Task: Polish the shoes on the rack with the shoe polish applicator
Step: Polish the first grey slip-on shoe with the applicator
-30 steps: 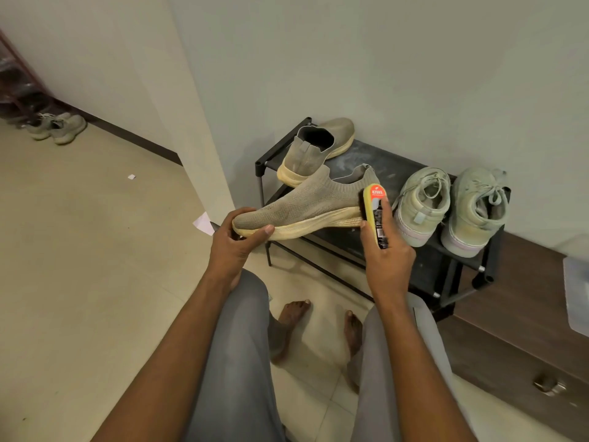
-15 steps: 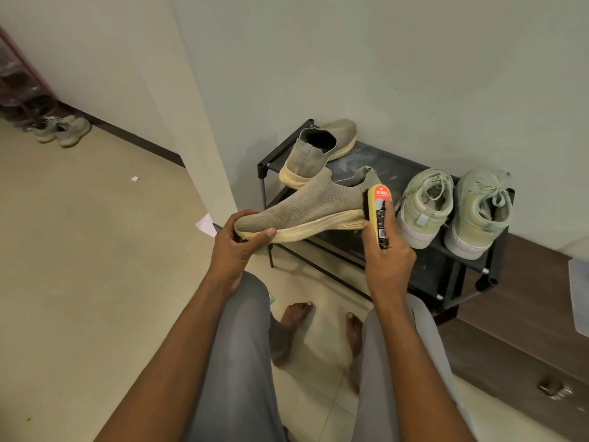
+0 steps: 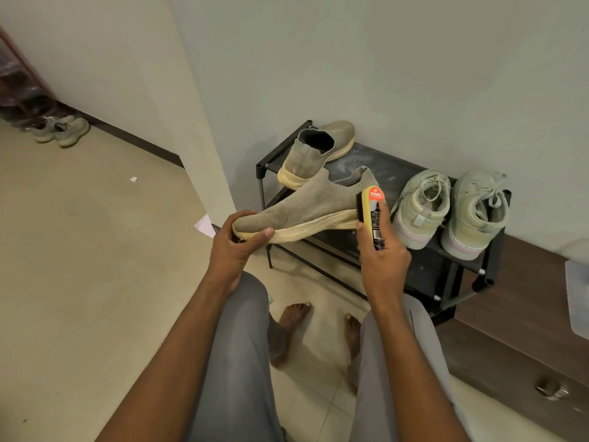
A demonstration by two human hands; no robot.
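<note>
Shoe (image 3: 302, 207) in hand, I am holding it sideways out in front of the rack (image 3: 424, 272), toe pointing left. My left hand (image 3: 236, 247) is gripping the toe, thumb lying along the pale sole and fingers curled underneath. My right hand (image 3: 382, 260) is wrapping around the applicator (image 3: 373, 215), which I am holding upright with its dark sponge edge pressing against the heel end of the shoe, where the knit meets the sole. Its yellow body and orange label are facing me.

On the rack's top shelf, the matching slip-on (image 3: 314, 154) is sitting at the left end, heel toward me, and a pair of laced sneakers (image 3: 449, 208) is standing side by side at the right end, heels toward me too. I am sitting with grey trousers and bare feet (image 3: 291, 323) on the tiled floor (image 3: 79, 266). Another pair of shoes (image 3: 62, 130) is lying far off by the left wall.
</note>
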